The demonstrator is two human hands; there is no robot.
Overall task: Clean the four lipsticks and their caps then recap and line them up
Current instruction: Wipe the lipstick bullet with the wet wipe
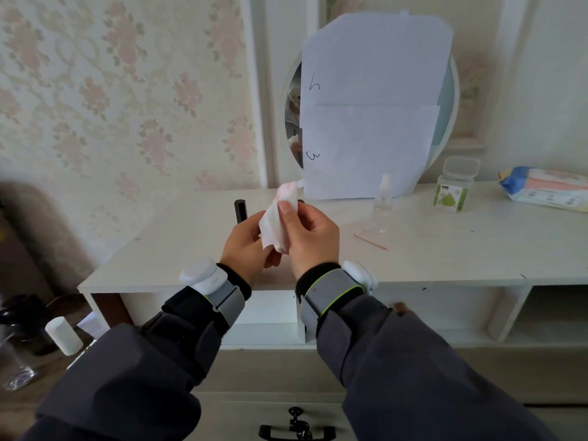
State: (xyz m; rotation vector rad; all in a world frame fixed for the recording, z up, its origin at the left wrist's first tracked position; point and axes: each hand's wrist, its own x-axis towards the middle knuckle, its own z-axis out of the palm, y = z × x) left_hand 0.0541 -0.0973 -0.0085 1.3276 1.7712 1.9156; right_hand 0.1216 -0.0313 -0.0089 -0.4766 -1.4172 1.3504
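Both hands raised over dresser top (pixel 191 249). Right hand (pixel 313 237) pinches stained wipe (pixel 276 224); left hand (pixel 245 246) grips it beneath, likely wiping hidden lipstick part. Black lipstick (pixel 239 211) stands behind.

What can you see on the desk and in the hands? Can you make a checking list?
Surface: white dresser top, a few small marks.
Job's things: one black lipstick tube standing upright; other lipsticks not seen.
Wipe: white tissue with pink stains, held above the top.
Clutter: clear spray bottle, green-labelled box, wipes pack, thin pink stick.
Grippers: left hand and right hand both hold the tissue.
Cables: nothing seen.
Surroundings: round mirror covered with paper sheets, floral wallpaper.
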